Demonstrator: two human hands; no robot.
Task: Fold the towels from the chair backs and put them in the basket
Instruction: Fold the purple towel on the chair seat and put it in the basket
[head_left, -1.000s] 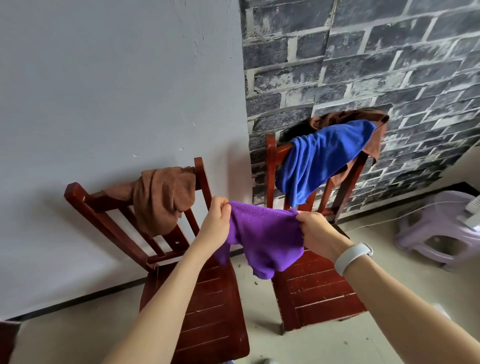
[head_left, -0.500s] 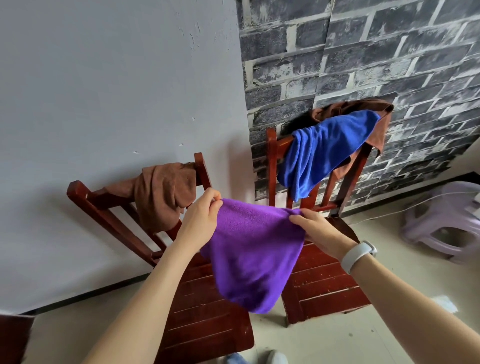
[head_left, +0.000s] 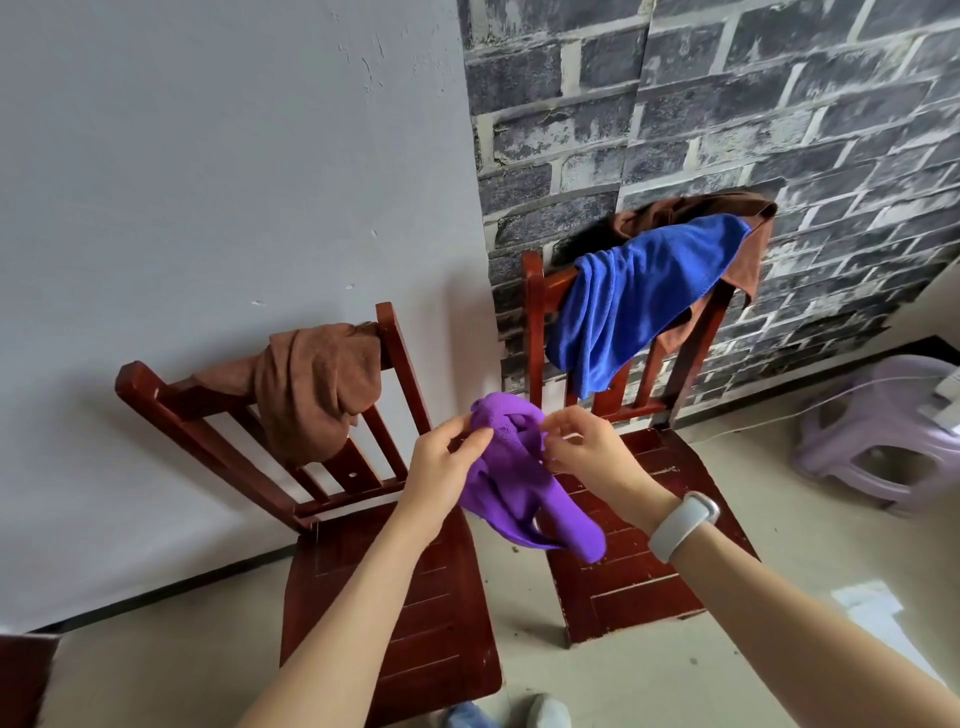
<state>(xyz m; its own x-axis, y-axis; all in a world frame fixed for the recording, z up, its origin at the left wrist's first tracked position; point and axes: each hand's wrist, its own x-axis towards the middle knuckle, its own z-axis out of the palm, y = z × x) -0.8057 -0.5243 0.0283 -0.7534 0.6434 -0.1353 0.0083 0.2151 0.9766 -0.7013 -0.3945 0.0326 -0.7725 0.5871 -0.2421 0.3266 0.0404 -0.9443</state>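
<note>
A purple towel (head_left: 519, 493) hangs bunched between my two hands, above the gap between two red wooden chairs. My left hand (head_left: 447, 467) pinches its top edge with thumb and fingers. My right hand (head_left: 587, 449) pinches the same top edge just to the right, close to the left hand. A brown towel (head_left: 317, 389) is draped over the back of the left chair (head_left: 395, 597). A blue towel (head_left: 639, 301) lies over the back of the right chair (head_left: 644, 571), on top of another brown towel (head_left: 748, 249). No basket is in view.
A grey wall stands behind the left chair and a brick-patterned wall behind the right one. A pale purple plastic stool (head_left: 883, 441) sits on the floor at the right, with a white cable running past it. My shoes (head_left: 504, 714) show at the bottom edge.
The towel was held spread wide between my hands half a second ago. My hands have come together, so the top corners meet and the towel hangs bunched and narrower.
</note>
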